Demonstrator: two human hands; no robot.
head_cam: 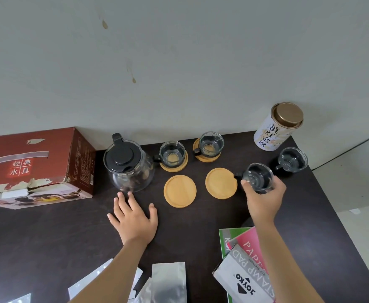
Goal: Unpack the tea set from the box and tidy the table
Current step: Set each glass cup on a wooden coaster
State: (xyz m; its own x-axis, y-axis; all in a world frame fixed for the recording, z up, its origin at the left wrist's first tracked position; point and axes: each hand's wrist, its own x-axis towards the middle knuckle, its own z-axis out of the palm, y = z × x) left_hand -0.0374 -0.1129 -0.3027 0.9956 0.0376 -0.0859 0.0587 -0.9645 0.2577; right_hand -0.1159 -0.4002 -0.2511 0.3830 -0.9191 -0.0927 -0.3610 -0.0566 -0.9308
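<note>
A glass teapot (128, 165) with a black lid stands beside the red box (32, 165) at the left. Two glass cups (172, 153) (211, 143) sit on bamboo coasters at the back. Two bare coasters (179, 191) (220, 183) lie in front of them. My right hand (264, 199) grips a third glass cup (258, 177) just right of the right-hand bare coaster, a little above the table. Another cup (292, 160) stands on the table at the far right. My left hand (133, 217) rests flat on the dark table (70, 237), fingers spread, in front of the teapot.
A white tea canister (276, 127) with a gold lid stands at the back right corner. Booklets and a stamp pad box (242, 274) lie at the front right. Silver foil pouches (168, 281) lie at the front edge. A wall rises behind the table, whose right edge is near.
</note>
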